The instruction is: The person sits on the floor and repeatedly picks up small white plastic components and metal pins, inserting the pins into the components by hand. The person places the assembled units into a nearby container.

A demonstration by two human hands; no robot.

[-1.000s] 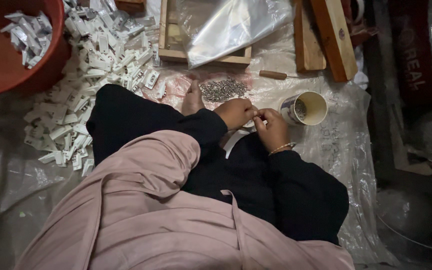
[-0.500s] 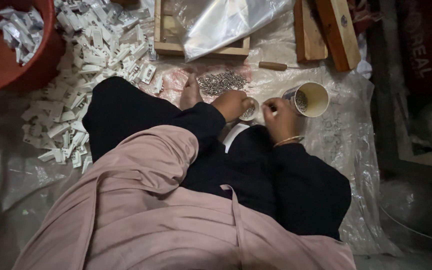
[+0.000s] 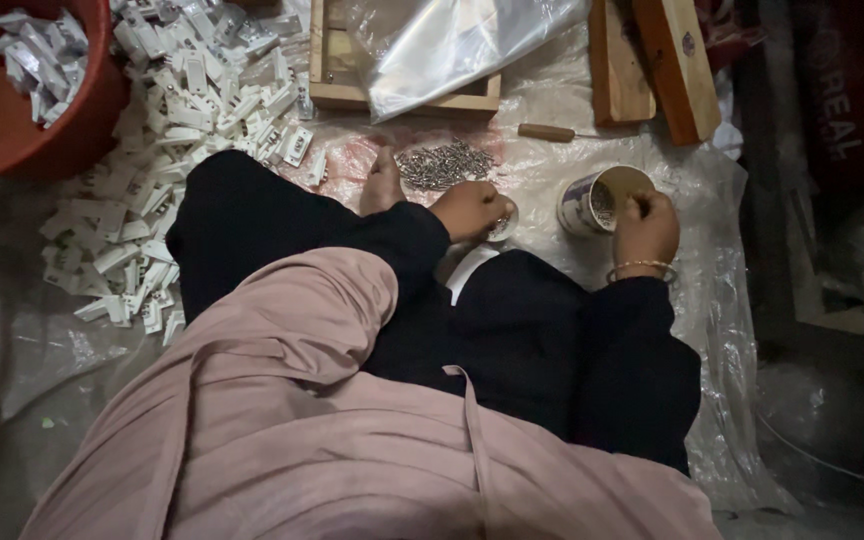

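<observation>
Plastic pieces point(image 3: 192, 110), small and white, lie in a wide heap at the far left, beside a red tub point(image 3: 12, 120) that holds some more of them; both are well apart from the hands. Near the middle a bare foot point(image 3: 382, 185) rests on the clear plastic sheet point(image 3: 722, 330), and just beside it is a small pile of metal screws point(image 3: 444, 164). The left hand point(image 3: 470, 208) is closed loosely over a small pale round thing; what the fingers pinch I cannot tell. The screw pile lies just beyond this hand, away from the body, so the left hand is the nearer one to it; the pile is a little longer from left to right. A wooden-handled tool point(image 3: 549, 132) lies beyond, its long axis left to right and its metal tip pointing right. The right hand point(image 3: 645, 228) has its fingertips gathered together and dipped over the rim of a cup point(image 3: 592, 203); the cup stands tilted, mouth up and toward the right hand.
</observation>
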